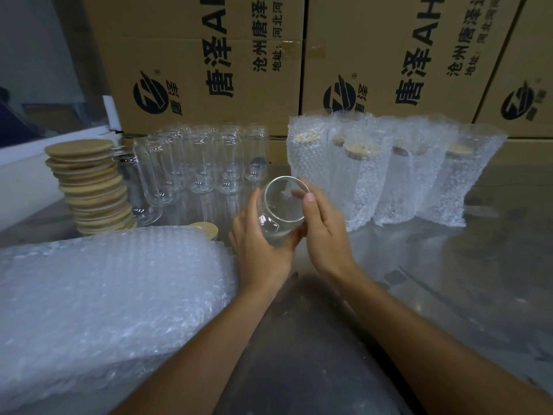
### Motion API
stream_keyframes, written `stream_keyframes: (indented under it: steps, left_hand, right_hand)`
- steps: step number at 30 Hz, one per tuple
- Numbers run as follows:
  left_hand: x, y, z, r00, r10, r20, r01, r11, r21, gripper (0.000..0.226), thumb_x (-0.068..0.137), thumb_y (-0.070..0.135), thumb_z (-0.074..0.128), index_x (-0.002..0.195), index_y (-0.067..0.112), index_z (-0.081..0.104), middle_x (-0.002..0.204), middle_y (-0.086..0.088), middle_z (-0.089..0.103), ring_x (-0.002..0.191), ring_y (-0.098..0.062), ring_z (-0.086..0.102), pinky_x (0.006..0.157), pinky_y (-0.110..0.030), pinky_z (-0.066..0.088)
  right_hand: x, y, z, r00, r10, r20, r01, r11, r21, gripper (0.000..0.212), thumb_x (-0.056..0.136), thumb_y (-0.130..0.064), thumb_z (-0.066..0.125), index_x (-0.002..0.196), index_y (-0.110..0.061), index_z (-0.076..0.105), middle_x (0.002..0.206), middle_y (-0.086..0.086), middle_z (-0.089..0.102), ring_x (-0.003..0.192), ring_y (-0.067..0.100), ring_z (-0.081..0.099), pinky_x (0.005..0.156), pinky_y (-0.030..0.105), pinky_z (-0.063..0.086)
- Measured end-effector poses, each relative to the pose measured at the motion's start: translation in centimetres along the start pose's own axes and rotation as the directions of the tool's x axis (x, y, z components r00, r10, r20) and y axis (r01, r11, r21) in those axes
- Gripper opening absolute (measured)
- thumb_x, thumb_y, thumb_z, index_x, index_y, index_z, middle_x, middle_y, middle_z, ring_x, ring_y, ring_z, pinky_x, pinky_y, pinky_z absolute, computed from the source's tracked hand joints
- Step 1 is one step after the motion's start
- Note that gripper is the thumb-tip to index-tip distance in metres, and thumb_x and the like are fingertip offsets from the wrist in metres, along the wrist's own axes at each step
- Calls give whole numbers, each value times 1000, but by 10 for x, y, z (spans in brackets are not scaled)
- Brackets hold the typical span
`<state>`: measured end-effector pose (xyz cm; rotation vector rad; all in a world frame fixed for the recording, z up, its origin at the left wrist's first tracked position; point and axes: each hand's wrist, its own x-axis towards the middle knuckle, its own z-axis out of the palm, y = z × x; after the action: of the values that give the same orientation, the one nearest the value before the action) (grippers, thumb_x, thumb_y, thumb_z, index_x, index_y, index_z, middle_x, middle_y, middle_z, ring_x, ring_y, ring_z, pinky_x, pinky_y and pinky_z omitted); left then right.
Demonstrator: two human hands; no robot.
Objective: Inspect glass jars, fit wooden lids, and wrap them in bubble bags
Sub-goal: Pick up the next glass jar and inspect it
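A clear glass jar [281,206] is held tilted above the table, its open mouth facing me. My left hand [260,250] grips its lower body from the left. My right hand [323,232] holds it from the right, with fingertips on the rim. Several empty glass jars [206,163] stand in rows behind. A leaning stack of round wooden lids [89,187] stands at the left, and one lid [206,228] peeks out behind a thick pile of bubble bags [113,295]. Several lidded jars wrapped in bubble bags [389,172] stand at the right.
Large printed cardboard boxes [209,64] form a wall behind the shiny metal table [449,280]. A white ledge [18,157] runs along the far left.
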<state>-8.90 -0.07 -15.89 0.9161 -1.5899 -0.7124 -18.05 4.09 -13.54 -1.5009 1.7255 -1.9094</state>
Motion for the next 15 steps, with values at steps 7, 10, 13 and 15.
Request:
stream_keyframes:
  steps: [7, 10, 13, 15]
  left_hand:
    - [3, -2, 4, 998, -45, 39, 47, 998, -41, 71, 86, 30, 70, 148, 29, 35, 143, -1, 48, 135, -22, 42, 111, -44, 39]
    - [4, -3, 3, 996, -70, 54, 75, 993, -91, 78, 83, 29, 75, 149, 29, 34, 143, 0, 48, 134, -21, 45, 110, -45, 41]
    - [3, -3, 1, 997, -72, 35, 76, 989, -124, 83, 80, 21, 81, 148, 24, 35, 143, -3, 48, 133, -20, 47, 109, -44, 42]
    - [2, -2, 1, 997, -57, 46, 62, 991, -122, 86, 77, 19, 84, 148, 23, 36, 142, -3, 49, 132, -19, 47, 108, -43, 42]
  right_hand:
    - [-6, -3, 0, 989, -110, 96, 135, 938, -319, 77, 86, -63, 63, 151, -29, 41, 144, -9, 52, 131, 7, 50, 107, 39, 47]
    - [-6, -2, -1, 984, -93, 150, 142, 920, -365, 74, 95, -56, 61, 156, -25, 35, 150, -6, 51, 134, 11, 50, 109, 38, 44]
    - [-3, 0, 1, 986, -108, 128, 148, 917, -370, 53, 107, -39, 43, 155, -17, 41, 142, 3, 61, 126, 21, 60, 104, 41, 48]
    - [-1, 0, 0, 993, -111, 46, 120, 937, -327, 45, 109, -33, 38, 147, -15, 53, 129, 4, 70, 119, 22, 65, 99, 42, 50]
